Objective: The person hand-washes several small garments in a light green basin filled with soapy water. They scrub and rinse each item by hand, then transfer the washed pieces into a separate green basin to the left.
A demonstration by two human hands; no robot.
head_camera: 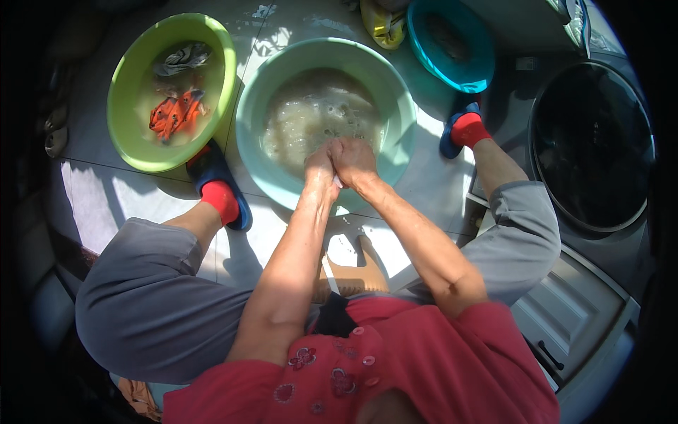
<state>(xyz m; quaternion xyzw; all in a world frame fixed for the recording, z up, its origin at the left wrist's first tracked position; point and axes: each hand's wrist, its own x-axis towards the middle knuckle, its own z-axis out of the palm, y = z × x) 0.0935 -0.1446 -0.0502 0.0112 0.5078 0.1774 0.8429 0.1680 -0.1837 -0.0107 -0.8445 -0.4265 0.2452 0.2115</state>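
Note:
Both hands meet over the near side of a pale green plastic basin (pixel 249 153) that holds cloudy, foamy water (pixel 302 114). My left hand (pixel 320 161) presses against my right hand (pixel 356 159), fingers curled together. A small pale piece, apparently wet cloth (pixel 338 182), pokes out below between the two palms; the rest of it is hidden in the grip. Drops show in the air just under the wrists, and the forearms look wet.
At the left, a lime green basin (pixel 123 122) holds water with orange cloth (pixel 177 114) and grey cloth (pixel 183 59). A turquoise basin (pixel 424 58) and a yellow bag (pixel 385 26) stand back right. Slippered feet flank the middle basin. A dark round panel (pixel 593 143) is at right.

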